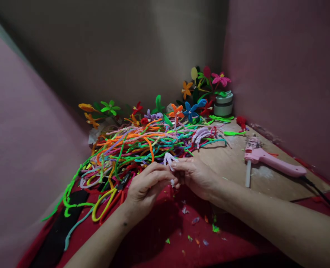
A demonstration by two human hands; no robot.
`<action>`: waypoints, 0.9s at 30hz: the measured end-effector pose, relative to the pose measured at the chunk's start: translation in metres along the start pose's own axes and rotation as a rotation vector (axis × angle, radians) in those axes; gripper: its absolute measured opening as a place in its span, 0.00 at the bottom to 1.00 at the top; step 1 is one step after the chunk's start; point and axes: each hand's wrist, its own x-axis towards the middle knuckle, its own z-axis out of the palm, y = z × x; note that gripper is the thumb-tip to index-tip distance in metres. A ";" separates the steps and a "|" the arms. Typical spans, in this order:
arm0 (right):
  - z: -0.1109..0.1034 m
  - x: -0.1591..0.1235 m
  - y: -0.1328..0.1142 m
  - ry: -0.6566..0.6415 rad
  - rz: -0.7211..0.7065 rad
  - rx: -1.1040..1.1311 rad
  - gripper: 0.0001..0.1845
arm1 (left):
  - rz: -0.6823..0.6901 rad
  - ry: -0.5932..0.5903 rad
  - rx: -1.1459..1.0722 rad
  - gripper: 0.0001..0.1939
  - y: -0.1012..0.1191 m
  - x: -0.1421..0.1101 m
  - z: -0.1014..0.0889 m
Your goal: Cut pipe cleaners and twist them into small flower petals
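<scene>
Between my two hands is a pale lilac pipe cleaner (169, 158), bent into a narrow loop that stands up above the fingers. My left hand (150, 182) pinches its lower part, and a short end pokes out below the fingertips. From the other side, my right hand (191, 174) grips the loop near its base between thumb and forefinger. The fingertips of both hands nearly meet. Just behind them spreads a large heap of coloured pipe cleaners (131, 143). A bundle of bent lilac pieces (202, 136) lies at the heap's right side.
A pink glue gun (276, 160) with a glue stick rests on a brown board (223, 163) at right, its black cord trailing off. Pipe-cleaner flowers (191, 111) and a pale round pot (223, 104) stand at the back. Coloured scraps (215, 228) dot the red cloth (153, 242).
</scene>
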 end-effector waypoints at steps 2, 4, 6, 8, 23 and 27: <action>-0.001 0.000 0.001 0.013 -0.010 -0.049 0.07 | -0.025 -0.038 0.010 0.11 0.002 0.000 -0.003; -0.002 0.000 0.001 0.015 -0.009 -0.056 0.06 | -0.044 -0.073 0.038 0.10 0.003 0.001 -0.006; -0.002 0.000 0.001 0.018 0.001 -0.042 0.04 | -0.067 -0.099 0.074 0.10 0.004 0.001 -0.007; -0.002 0.001 0.001 0.025 0.010 -0.047 0.03 | -0.097 -0.099 0.100 0.10 0.005 0.001 -0.008; 0.003 -0.004 0.005 0.125 -0.168 -0.499 0.05 | -0.072 -0.053 0.589 0.05 0.009 -0.001 0.006; 0.008 -0.007 0.005 0.167 -0.274 -0.688 0.06 | -0.116 -0.066 0.643 0.06 0.009 -0.003 0.010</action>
